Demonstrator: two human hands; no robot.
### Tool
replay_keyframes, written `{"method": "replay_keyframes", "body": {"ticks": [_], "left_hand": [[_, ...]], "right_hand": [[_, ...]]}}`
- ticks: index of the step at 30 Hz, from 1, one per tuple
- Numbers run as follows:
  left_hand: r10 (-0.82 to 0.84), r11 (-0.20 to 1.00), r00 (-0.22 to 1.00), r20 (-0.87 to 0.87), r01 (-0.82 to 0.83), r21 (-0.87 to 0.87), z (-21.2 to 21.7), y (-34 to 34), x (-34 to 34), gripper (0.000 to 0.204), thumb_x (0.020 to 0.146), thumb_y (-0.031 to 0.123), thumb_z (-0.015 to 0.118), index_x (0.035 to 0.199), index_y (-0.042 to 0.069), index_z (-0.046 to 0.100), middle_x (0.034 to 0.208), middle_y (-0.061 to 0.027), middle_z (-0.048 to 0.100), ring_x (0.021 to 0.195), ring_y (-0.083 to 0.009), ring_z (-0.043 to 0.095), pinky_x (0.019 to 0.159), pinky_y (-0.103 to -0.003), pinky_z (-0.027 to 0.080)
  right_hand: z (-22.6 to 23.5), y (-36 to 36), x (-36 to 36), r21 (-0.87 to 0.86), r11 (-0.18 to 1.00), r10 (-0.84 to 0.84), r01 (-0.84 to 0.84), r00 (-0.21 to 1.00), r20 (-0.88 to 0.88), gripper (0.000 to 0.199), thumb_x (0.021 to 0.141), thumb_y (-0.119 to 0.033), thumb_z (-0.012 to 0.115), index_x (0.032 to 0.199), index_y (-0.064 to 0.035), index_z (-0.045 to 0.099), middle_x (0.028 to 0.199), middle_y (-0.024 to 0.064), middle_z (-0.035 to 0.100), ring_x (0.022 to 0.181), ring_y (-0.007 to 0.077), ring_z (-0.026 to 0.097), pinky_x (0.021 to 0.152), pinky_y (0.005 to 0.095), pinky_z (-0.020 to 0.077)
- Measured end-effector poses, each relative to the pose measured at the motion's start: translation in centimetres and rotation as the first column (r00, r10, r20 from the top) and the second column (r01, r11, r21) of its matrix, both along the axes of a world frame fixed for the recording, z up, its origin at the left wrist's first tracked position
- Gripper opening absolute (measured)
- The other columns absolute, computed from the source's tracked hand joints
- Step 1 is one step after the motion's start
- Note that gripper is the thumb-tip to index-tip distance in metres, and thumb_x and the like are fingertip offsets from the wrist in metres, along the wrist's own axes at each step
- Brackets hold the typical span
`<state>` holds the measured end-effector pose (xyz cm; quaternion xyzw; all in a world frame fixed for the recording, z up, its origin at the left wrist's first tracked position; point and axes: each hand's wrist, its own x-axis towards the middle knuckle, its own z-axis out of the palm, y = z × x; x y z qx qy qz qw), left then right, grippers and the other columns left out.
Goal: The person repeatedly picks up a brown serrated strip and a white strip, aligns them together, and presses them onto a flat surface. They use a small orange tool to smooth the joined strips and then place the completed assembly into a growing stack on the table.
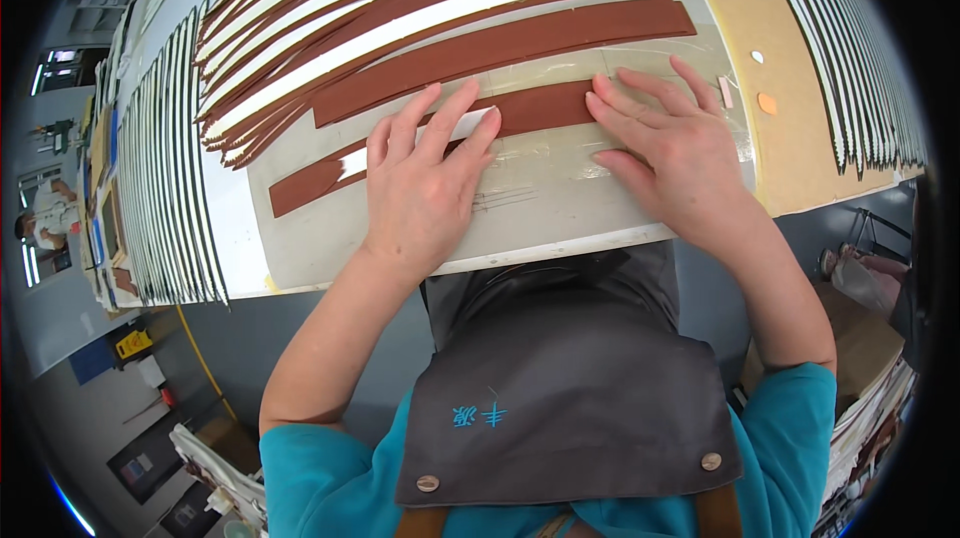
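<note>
A long reddish-brown strip, likely leather, lies on the grey work board in front of me, with white showing along its left and middle parts. My left hand rests across the middle of this strip, fingers spread and thumb touching it near the white section. At the strip's right end, my right hand touches it with fingertips, the other fingers stretched apart. The left fingers and palm hide part of the strip. Just beyond lies a stack of plain brown strips.
Brown-and-white strips with jagged ends are piled at the far side. Rows of dark-edged strips lie left and right. A small orange piece sits right of the board. The table's near edge runs before my apron.
</note>
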<state>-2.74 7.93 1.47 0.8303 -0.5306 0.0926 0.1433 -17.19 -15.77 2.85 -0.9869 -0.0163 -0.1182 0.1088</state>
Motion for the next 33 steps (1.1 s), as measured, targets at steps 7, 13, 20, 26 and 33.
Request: {"method": "replay_keyframes", "body": {"ticks": [7, 13, 20, 26, 33], "left_hand": [[0.002, 1.0, 0.998, -0.061, -0.003, -0.016, -0.1, -0.3, -0.6, 0.036, 0.089, 0.011, 0.072, 0.125, 0.012, 0.072, 0.141, -0.0008, 0.061, 0.132, -0.0284, 0.052, 0.107, -0.045, 0.039], [-0.003, 0.998, 0.998, -0.066, -0.001, -0.061, -0.1, -0.5, -0.4, 0.029, 0.091, 0.012, 0.071, 0.12, 0.009, 0.074, 0.132, 0.0009, 0.068, 0.128, -0.0271, 0.056, 0.107, -0.043, 0.039], [-0.03, 0.994, 0.998, -0.051, 0.025, -0.103, 0.3, -1.2, 0.7, 0.029, 0.085, 0.019, 0.078, 0.113, 0.01, 0.076, 0.119, -0.001, 0.071, 0.108, -0.0254, 0.061, 0.097, -0.042, 0.044], [0.09, 0.98, 0.96, -0.266, -0.133, -0.15, 1.9, -3.7, 1.2, 0.025, 0.077, 0.021, 0.085, 0.096, 0.007, 0.077, 0.094, -0.0025, 0.07, 0.091, -0.0243, 0.062, 0.084, -0.039, 0.047], [0.0, 0.978, 0.997, -0.072, -0.015, -0.209, 2.2, -4.0, 1.6, 0.017, 0.078, 0.013, 0.082, 0.094, 0.01, 0.076, 0.094, -0.0025, 0.07, 0.09, -0.025, 0.062, 0.083, -0.039, 0.048]], "right_hand": [[-0.2, 0.4, 0.5, 0.004, 0.999, 0.045, -0.045, 0.999, 0.009, 0.05, 0.082, -0.021, 0.079, 0.13, -0.0095, 0.068, 0.137, 0.0042, 0.066, 0.131, 0.024, 0.057, 0.12, 0.0519, 0.0344], [-0.9, -0.7, 0.2, 0.011, 0.997, 0.07, -0.071, 0.992, 0.105, 0.04, 0.083, -0.021, 0.078, 0.121, -0.0095, 0.073, 0.127, 0.0038, 0.071, 0.127, 0.0207, 0.06, 0.122, 0.048, 0.0337], [1.8, -2.8, 1.7, 0.146, 0.989, 0.014, 0.004, 0.992, -0.123, 0.032, 0.086, -0.018, 0.077, 0.117, -0.0118, 0.076, 0.112, 0.0055, 0.074, 0.119, 0.0247, 0.063, 0.113, 0.0424, 0.0405], [1.1, -3.2, 4.4, 0.369, 0.918, -0.09, 0.143, 0.983, -0.157, 0.028, 0.08, -0.013, 0.082, 0.105, -0.0051, 0.073, 0.09, 0.0065, 0.069, 0.081, 0.0229, 0.065, 0.077, 0.0367, 0.0531], [-0.1, -2.5, 3.5, 0.611, 0.782, -0.174, 0.124, 0.984, 0.024, 0.018, 0.079, -0.011, 0.083, 0.095, -0.0047, 0.075, 0.09, 0.0063, 0.071, 0.083, 0.0213, 0.066, 0.084, 0.0364, 0.052]]}}
